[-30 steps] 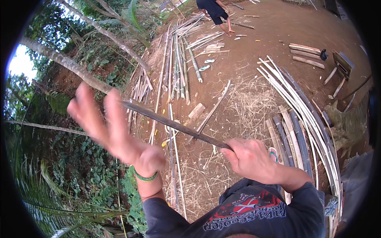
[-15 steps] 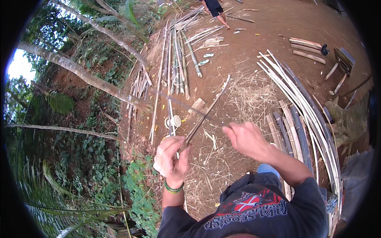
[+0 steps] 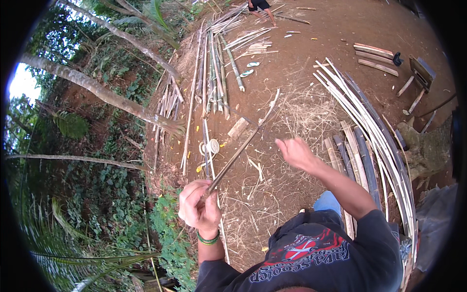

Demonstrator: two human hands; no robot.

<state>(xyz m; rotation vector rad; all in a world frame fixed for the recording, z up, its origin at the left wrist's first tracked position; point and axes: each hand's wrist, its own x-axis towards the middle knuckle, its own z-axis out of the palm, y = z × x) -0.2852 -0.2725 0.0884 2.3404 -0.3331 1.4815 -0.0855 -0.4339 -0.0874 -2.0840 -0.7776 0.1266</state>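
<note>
My left hand [image 3: 200, 207], with green bands at its wrist, pinches the lower end of a long, thin bamboo strip [image 3: 238, 152]. The strip slants up to the right, brown along most of its length and paler at its far tip. My right hand [image 3: 297, 155] is closed to the right of the strip. A thin dark blade, seemingly a knife [image 3: 248, 118], runs up and left from it and crosses the strip's upper part. Its handle is hidden in my fist, and the blade is partly blurred.
Beyond the strip lie a wood block [image 3: 238, 128] and a pale round coil [image 3: 212, 146]. Bamboo poles [image 3: 214, 73] and sandals [image 3: 247, 73] are farther off. Long pale strips [image 3: 374, 126] curve along my right, beside split pieces [image 3: 357, 155]. Another person [image 3: 262, 9] is at the far edge.
My left hand has moved slightly left and down with the strip. My right hand has shifted a little right and up, and the blade now crosses higher on the strip. The far person has stepped away.
</note>
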